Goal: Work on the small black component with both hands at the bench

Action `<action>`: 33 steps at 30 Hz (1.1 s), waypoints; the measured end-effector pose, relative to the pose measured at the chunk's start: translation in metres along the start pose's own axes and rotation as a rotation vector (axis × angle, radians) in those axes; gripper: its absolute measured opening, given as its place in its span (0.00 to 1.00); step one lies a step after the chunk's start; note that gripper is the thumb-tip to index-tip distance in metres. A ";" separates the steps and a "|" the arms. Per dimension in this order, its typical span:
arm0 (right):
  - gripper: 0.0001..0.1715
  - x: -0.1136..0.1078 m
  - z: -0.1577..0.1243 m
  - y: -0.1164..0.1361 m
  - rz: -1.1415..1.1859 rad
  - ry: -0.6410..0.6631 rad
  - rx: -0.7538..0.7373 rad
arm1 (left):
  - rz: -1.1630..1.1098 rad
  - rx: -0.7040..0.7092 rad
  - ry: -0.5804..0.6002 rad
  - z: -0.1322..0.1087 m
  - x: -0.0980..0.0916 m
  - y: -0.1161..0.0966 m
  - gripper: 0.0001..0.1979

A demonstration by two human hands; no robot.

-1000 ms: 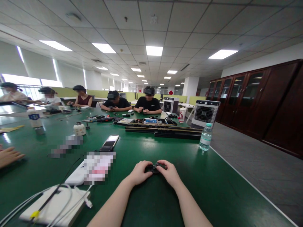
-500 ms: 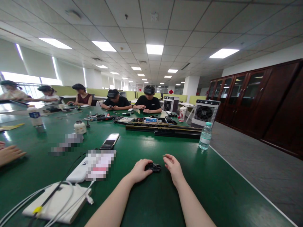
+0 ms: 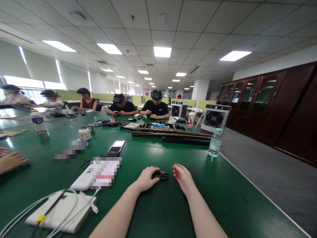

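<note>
Green tabletop (image 3: 153, 152), bright ceiling panels (image 3: 162, 52) overhead! Left hand (image 3: 148, 178) curls part-closed round one end of a black device (image 3: 163, 176) on the table; right hand (image 3: 183, 176), just apart, pinches a tiny piece (image 3: 174, 165) (too small to name). Steady left, light right: that should serve best. Beyond, a bottle (image 3: 215, 144) stands near the table's edge, dark cabinets (image 3: 284, 105) behind.

1. The head camera looks from above and behind the left hand (image 3: 148, 178) and right hand (image 3: 183, 177), facing forward and slightly down.
2. Both hands sit fairly near it, low in the middle; the forearms (image 3: 119, 209) enter from the bottom edge.
3. Its wide view reaches beyond the hands to seated people (image 3: 156, 108), ceiling (image 3: 163, 19) above, blinds (image 3: 73, 76) far left, cabinets (image 3: 279, 109) right.
</note>
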State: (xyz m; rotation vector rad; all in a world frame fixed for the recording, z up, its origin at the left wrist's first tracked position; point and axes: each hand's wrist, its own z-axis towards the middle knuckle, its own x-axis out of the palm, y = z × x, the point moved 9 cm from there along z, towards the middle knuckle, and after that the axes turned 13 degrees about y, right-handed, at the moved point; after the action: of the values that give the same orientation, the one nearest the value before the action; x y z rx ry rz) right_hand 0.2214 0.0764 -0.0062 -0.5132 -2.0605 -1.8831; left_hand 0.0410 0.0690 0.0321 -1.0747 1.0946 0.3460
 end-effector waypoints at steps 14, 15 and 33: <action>0.16 0.000 -0.001 0.004 -0.017 0.001 -0.027 | -0.012 0.000 -0.010 0.000 -0.001 -0.001 0.21; 0.16 0.000 -0.001 0.004 -0.018 0.003 -0.028 | -0.014 -0.001 -0.010 0.000 -0.001 -0.001 0.21; 0.21 0.010 -0.010 0.016 0.049 0.034 -0.071 | -0.012 -0.002 0.002 0.000 -0.001 -0.003 0.21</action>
State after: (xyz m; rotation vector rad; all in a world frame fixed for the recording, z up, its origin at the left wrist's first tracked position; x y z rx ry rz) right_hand 0.2190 0.0687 0.0132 -0.5394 -1.9479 -1.9285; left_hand 0.0422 0.0680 0.0343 -1.0833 1.0894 0.3360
